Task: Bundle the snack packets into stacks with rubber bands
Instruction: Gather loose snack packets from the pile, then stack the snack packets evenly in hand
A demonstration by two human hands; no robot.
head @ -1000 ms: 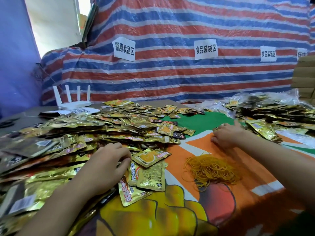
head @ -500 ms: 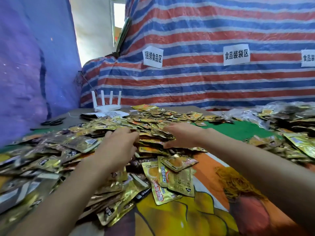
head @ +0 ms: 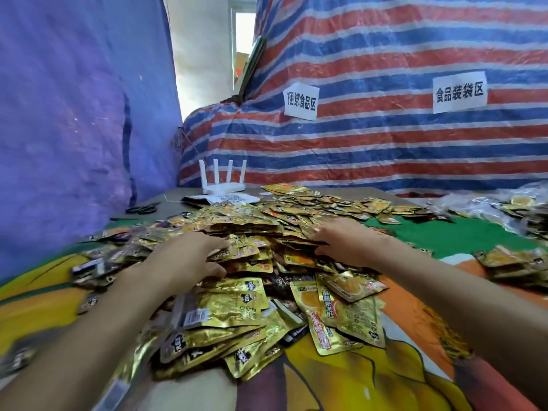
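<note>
Left hand [head: 189,259] and right hand [head: 345,243] grip snack packets [head: 237,307] heaped on a printed cloth [head: 341,381] — striped tarp [head: 385,143] behind.

My left hand [head: 189,256] and right hand [head: 344,244] bury their fingertips in the snack packets [head: 252,232], so I can't tell what either grip holds. The rubber bands [head: 453,344] mostly hide behind my right forearm. The near-left packets smear into blur. The far-right bagged pile [head: 522,209] runs off the edge.
</note>
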